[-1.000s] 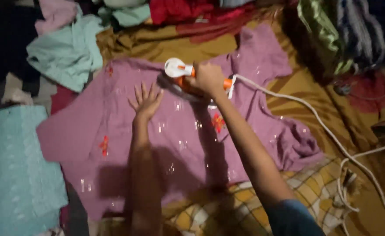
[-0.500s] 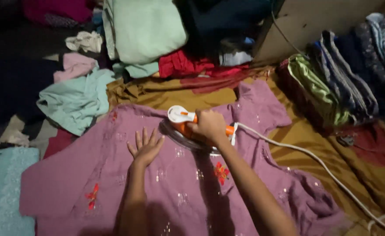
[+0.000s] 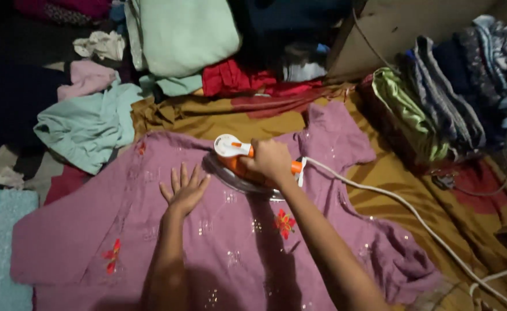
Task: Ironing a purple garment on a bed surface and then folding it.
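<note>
1. Spread flat over a mustard cloth (image 3: 391, 178): purple garment (image 3: 150, 242) with red flower embroidery.
2. Heaped beyond it: a pale green bundle (image 3: 178, 34) and folded clothes (image 3: 437, 103).
3. Standing on the garment's upper part, white cord (image 3: 414, 216) trailing right: orange-and-white iron (image 3: 236, 161).
4. Right hand (image 3: 271, 161): grip wrapped round the iron's handle.
5. Left hand (image 3: 184, 190): fingers spread, pressed flat on the garment beside the iron.

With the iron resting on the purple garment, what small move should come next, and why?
Probably slide the orange and white electric iron toward the collar side. The right hand grips its handle. The left hand lies flat with fingers spread on the purple embroidered garment beside the iron, so the cloth is pinned flat there.
</note>
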